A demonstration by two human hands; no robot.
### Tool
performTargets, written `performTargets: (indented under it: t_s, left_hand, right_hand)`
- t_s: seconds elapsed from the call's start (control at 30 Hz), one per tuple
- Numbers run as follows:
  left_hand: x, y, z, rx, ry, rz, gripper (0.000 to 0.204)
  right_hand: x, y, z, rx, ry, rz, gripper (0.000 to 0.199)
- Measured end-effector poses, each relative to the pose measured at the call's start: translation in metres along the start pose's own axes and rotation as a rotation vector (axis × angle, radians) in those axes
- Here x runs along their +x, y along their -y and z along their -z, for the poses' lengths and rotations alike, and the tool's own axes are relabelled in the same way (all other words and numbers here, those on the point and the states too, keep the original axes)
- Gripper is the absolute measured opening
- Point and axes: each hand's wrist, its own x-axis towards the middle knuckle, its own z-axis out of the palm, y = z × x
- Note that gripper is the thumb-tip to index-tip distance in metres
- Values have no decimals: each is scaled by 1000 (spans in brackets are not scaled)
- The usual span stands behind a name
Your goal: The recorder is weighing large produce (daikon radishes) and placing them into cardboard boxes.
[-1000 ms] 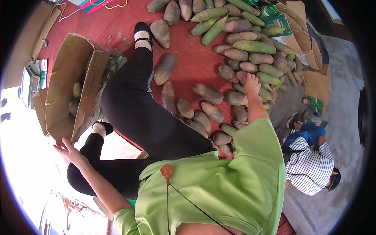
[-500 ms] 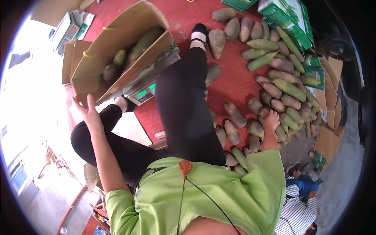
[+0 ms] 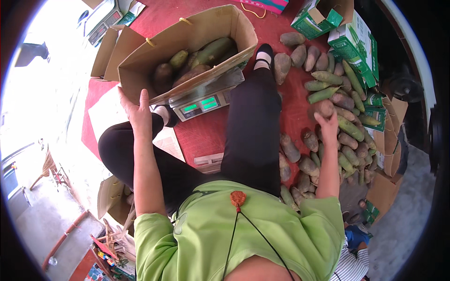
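Observation:
My left hand (image 3: 136,110) rests with fingers spread against the near wall of a brown cardboard box (image 3: 154,51) that sits on a digital scale (image 3: 202,104). Inside the box lie several brown and green tubers (image 3: 194,63). My right hand (image 3: 326,122) is closed around a brown tuber (image 3: 323,107), lifted above a heap of loose tubers (image 3: 344,136) on the red mat (image 3: 201,136). My legs in black trousers stretch forward between the scale and the heap.
Green-and-white cartons (image 3: 349,33) stand at the far right, with flattened brown cardboard (image 3: 391,136) beside the heap. A second scale (image 3: 101,23) lies at the far left. Another person in a striped top (image 3: 354,262) is at the lower right.
The view has swung so the box and scale sit more central. My left hand has come up to the box wall. My right hand has lifted a tuber off the heap.

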Motion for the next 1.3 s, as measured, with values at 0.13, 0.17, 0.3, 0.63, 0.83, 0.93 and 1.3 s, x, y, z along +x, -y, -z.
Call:
performTargets:
  t_s: [0.13, 0.17, 0.3, 0.63, 0.83, 0.93, 1.3]
  left_hand:
    - [0, 3, 3, 8, 5, -17, 78]
    - [-1, 3, 4, 39, 3, -29, 78]
    - [1, 3, 4, 12, 10, -31, 78]
    - [3, 8, 8, -55, 13, -20, 76]
    - [2, 3, 10, -100, 62, 40, 78]
    - [0, 2, 9, -228, 57, 35, 77]
    - [-2, -8, 11, -241, 63, 112, 78]
  right_hand:
    - [19, 126, -47, 173, 104, 228, 56]
    - [19, 155, -63, 200, 118, 312, 56]
    - [20, 237, -121, 288, 359, 572, 58]
    - [21, 235, -177, -135, 212, 859, 44]
    - [18, 67, -104, -130, 98, 339, 30]
    - [-17, -10, -71, -358, 83, 215, 27]
    - [-92, -154, -36, -495, 63, -243, 33]
